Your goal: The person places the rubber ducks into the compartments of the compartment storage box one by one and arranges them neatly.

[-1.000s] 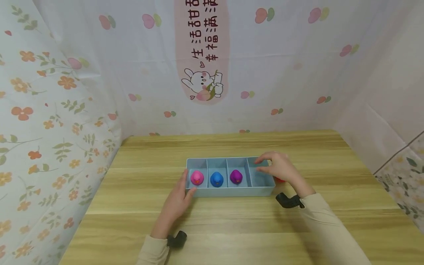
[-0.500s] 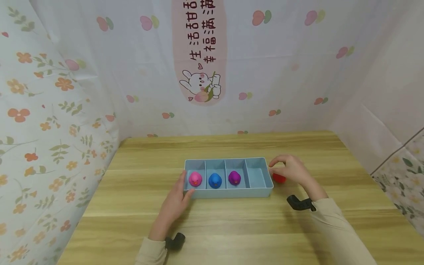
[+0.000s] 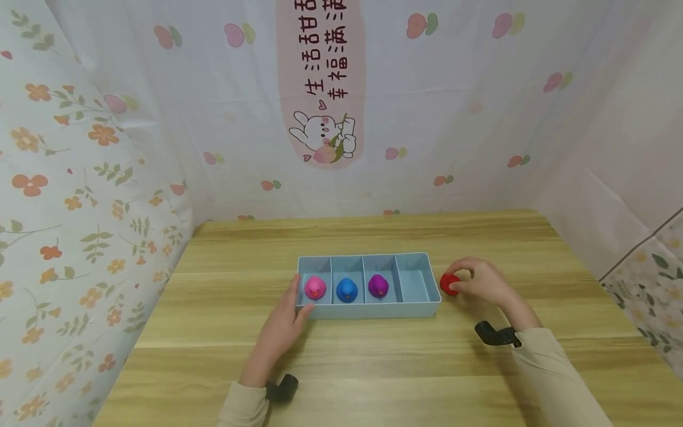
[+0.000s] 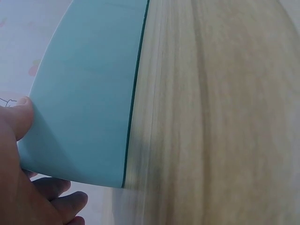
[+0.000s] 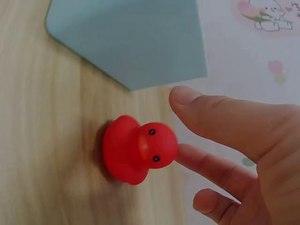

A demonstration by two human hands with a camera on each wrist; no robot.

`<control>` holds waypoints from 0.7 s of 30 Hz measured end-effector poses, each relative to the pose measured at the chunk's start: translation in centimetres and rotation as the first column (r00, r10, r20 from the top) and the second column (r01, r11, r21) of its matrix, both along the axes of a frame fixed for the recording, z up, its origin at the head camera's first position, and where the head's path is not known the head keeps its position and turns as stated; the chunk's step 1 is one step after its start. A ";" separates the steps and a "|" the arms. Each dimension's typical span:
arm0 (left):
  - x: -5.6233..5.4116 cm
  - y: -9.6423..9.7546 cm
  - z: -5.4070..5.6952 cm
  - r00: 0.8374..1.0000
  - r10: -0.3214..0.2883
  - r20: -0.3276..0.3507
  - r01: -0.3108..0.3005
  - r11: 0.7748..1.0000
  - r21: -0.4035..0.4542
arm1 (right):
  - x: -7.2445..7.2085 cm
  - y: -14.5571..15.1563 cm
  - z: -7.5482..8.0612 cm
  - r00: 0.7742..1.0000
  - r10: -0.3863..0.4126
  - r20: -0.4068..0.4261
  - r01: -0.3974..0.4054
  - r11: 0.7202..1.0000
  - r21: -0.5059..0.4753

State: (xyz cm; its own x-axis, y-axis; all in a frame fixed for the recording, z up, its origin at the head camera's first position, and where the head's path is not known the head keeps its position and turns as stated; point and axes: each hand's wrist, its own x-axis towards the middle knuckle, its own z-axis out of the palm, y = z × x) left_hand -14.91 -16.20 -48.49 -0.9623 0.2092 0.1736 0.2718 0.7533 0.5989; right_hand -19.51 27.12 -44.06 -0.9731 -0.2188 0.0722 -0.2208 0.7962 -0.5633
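Note:
A light blue box (image 3: 373, 311) with several compartments lies lengthwise on the table. From left to right, its first three compartments hold a pink duck (image 3: 315, 289), a blue duck (image 3: 347, 290) and a purple duck (image 3: 378, 286). My left hand (image 3: 281, 333) holds the box's left end; in the left wrist view the thumb is on the upper edge and the other fingers lie by the end wall. Just right of the box, a red toy duck (image 5: 124, 150) sits upright on the table. My right hand (image 3: 484, 283) is spread around it, the thumb visibly apart from it in the right wrist view.
The wood-grain table (image 3: 341, 367) ends at the back against a hanging white cloth (image 3: 240, 107) with printed fruit. A flowered cloth (image 3: 80, 237) hangs on the left side and a pale one on the right.
My right hand has moved right, from over the box's right-hand compartment to the red duck beside the box. My left hand stays at the box's left end.

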 end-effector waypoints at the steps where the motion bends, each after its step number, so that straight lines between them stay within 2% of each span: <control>1: 0.0 0.0 0.0 1.000 0.000 0.000 0.000 1.000 0.001 | 0.0 0.1 -0.1 1.000 -0.002 0.007 0.002 1.000 -0.002; 12: 0.0 0.0 0.2 1.000 0.005 0.025 -0.005 1.000 0.006 | 0.1 0.8 -1.9 0.995 0.022 0.096 -0.021 1.000 -0.016; 21: 0.1 0.0 0.4 1.000 0.001 0.019 -0.001 1.000 0.001 | -0.1 1.4 -3.6 0.999 0.032 0.040 -0.029 0.997 -0.066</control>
